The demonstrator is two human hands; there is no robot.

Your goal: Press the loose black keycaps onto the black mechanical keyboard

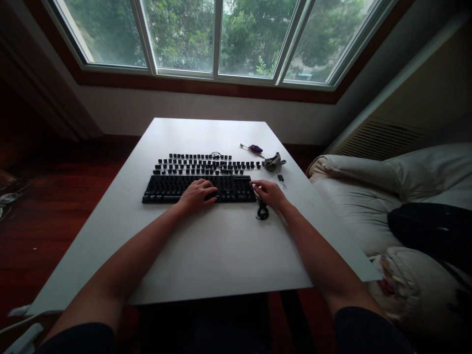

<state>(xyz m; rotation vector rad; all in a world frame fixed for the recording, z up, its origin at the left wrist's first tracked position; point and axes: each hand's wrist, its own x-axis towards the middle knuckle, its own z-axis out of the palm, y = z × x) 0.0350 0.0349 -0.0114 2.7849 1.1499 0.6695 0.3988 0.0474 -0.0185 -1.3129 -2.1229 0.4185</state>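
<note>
A black keyboard [167,189] lies lengthwise on the white table, with dark, partly lit keys. My left hand [198,194] rests on its middle, palm down, the thumb apart from the other fingers. At the keyboard's right end, my right hand [271,192] has its fingertips drawn together by the upper corner. Anything between those fingertips is too small to make out. Beyond the keyboard, loose black keycaps [201,163] stand in several rows. A coiled black cable [262,212] lies just below my right hand.
On the table [221,255], a grey crumpled cloth [273,162], a brush with a purple head [255,148] and a small black wire-ended tool [281,179] lie at the right. A pale sofa [342,191] with a dark bag [431,228] adjoins the right side. Windows [180,34] stand ahead.
</note>
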